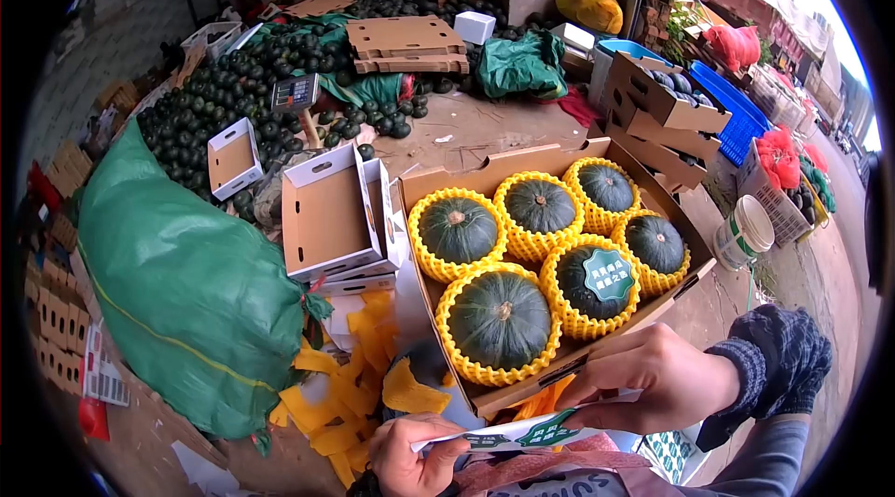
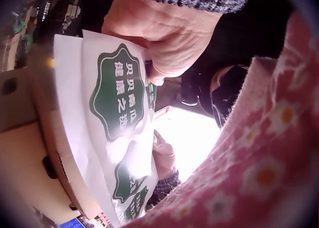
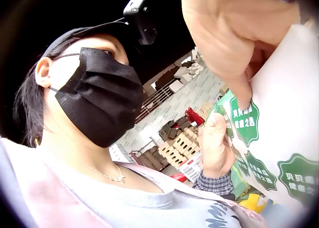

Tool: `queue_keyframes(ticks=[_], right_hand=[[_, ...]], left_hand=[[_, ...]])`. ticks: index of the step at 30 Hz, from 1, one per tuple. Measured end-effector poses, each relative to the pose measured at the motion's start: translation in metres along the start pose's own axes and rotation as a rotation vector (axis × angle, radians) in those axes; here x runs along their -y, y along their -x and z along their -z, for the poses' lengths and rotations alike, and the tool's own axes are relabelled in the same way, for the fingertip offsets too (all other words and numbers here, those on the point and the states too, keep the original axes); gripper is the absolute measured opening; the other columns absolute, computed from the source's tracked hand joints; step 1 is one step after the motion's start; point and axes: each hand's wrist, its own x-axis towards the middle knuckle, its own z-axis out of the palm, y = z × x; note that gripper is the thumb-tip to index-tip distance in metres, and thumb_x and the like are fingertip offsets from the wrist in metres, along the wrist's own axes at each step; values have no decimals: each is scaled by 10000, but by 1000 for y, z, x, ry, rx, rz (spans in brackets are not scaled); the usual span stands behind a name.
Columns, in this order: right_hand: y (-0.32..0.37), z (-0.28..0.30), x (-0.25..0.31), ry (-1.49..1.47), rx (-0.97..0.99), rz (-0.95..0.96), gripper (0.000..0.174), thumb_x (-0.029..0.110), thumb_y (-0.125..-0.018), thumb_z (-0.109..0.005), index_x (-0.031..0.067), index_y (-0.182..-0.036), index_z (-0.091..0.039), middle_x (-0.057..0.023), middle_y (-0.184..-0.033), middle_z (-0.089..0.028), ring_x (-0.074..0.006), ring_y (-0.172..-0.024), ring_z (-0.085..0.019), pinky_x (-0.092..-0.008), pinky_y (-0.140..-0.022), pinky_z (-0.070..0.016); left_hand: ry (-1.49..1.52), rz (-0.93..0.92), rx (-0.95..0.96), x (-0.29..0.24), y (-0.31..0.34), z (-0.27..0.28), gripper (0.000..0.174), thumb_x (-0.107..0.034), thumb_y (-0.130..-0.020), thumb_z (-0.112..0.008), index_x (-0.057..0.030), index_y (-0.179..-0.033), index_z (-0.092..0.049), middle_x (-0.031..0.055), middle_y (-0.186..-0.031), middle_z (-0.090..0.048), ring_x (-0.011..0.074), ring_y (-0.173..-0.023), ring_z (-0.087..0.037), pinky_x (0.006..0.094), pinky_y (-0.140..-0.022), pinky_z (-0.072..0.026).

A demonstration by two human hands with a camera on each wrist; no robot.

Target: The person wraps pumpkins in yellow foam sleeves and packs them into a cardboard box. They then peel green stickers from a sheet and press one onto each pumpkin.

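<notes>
Before the person's body, both hands hold a white sheet of green stickers. The left hand pinches its left end, thumb on top. At the other end the right hand grips the sheet with bent fingers; its fingertips are partly hidden behind the paper in the right wrist view. Green scalloped labels with white writing cover the sheet. Just beyond the hands an open cardboard box holds several dark green pumpkins in yellow foam nets. One front pumpkin bears a green sticker.
Left of the box lie a big green sack, yellow foam nets and stacked empty cartons. A pile of loose pumpkins spreads behind, with a scale. A white bucket and stacked crates stand right.
</notes>
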Motion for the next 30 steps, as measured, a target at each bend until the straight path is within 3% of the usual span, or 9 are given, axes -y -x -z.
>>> queue_keyframes(ticks=[2, 4, 6, 9, 10, 12, 17, 26, 30], right_hand=[[1, -1, -1, 121, -78, 168, 169, 111, -823, -703, 47, -975, -667, -54, -836, -655, -182, -736, -635, -302, -610, -487], [4, 3, 3, 627, -70, 357, 249, 161, -742, -703, 60, -968, -684, -15, -911, -632, -193, -824, -624, -304, -650, -471], [1, 0, 0, 611, -87, 405, 285, 213, -688, -675, 89, -942, -704, -33, -1007, -622, -222, -914, -598, -324, -746, -452], [-17, 19, 3, -52, 183, 477, 122, 143, -823, -715, 105, -939, -724, -127, -1195, -589, -299, -1084, -528, -407, -914, -398], [-29, 29, -7, -225, 239, 506, 79, 86, -882, -698, 72, -958, -712, -112, -1150, -621, -227, -1014, -576, -362, -884, -442], [-39, 40, -27, -656, 178, -130, 179, 32, -896, -675, 44, -1072, -645, -86, -1029, -651, -120, -896, -593, -265, -805, -474], [-96, 46, -90, -424, 185, -238, 377, -8, -909, -638, 64, -1166, -372, -28, -859, -609, -64, -829, -571, -217, -729, -470], [-115, 39, -90, -152, 273, -243, 431, 63, -840, -755, 56, -1043, -375, -27, -816, -588, -83, -778, -552, -231, -662, -457], [-121, 38, -77, 276, 248, -179, 569, 376, -748, -840, 31, -988, -457, -107, -785, -627, -231, -720, -639, -343, -649, -485]], left_hand=[[22, 114, 0, 0, 1, -3, 132, -102, -950, -585, 24, -976, -558, 100, -918, -608, 130, -771, -577, 237, -686, -452], [95, 258, -195, 4, -4, -9, 302, -205, -927, -670, -14, -889, -439, 9, -737, -531, 35, -653, -473, 178, -605, -386], [177, 307, -228, 0, -11, -13, 289, -200, -936, -660, -19, -881, -440, 2, -737, -528, 31, -660, -466, 180, -600, -380], [244, 435, -160, -3, -23, -10, 245, -165, -954, -631, -24, -892, -441, -13, -759, -521, 24, -669, -447, 179, -598, -369], [239, 439, -163, 0, -20, -9, 245, -165, -954, -631, -24, -892, -441, -13, -759, -521, 24, -669, -447, 179, -598, -369], [168, 382, -166, 13, -14, -7, 253, -161, -905, -701, 14, -868, -522, 53, -713, -628, 70, -629, -549, 220, -594, -449], [86, 319, -116, 20, -5, -11, 245, -135, -931, -661, -17, -905, -448, -6, -785, -538, 19, -681, -449, 173, -596, -375], [231, 372, -186, 10, 2, -15, 259, -143, -927, -665, -3, -914, -448, 22, -784, -567, 38, -692, -497, 184, -623, -418], [84, 337, -43, 5, -10, -15, 275, -152, -920, -681, 5, -910, -456, 28, -787, -579, 37, -695, -503, 197, -618, -432]])
